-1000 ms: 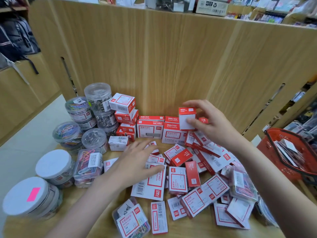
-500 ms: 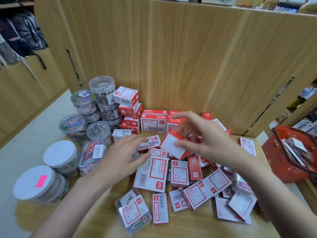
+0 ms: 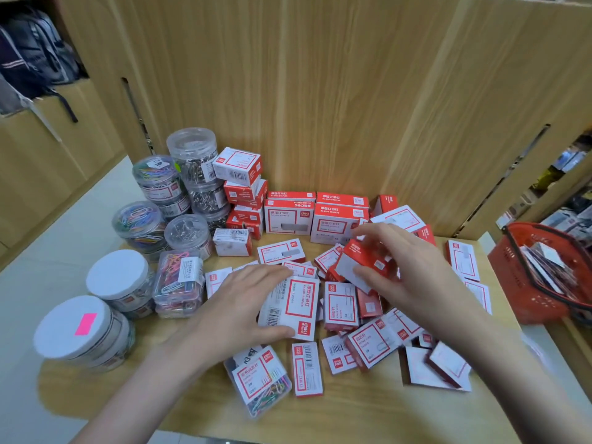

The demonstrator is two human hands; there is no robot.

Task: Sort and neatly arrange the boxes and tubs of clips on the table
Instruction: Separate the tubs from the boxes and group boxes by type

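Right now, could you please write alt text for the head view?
A person's right hand grips a small red-and-white box above a jumble of similar boxes on a wooden table. The left hand holds a larger box; clip tubs stand at left.

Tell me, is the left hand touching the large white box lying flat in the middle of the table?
Touching. The head view shows the left hand with thumb and fingers laid against opposite edges of the large white box.

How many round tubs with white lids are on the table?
2. The pink-stickered tub sits at the table's near left corner; the plain-lidded tub just behind it, beside the clear box of coloured clips. Lids stacked beneath may be hidden.
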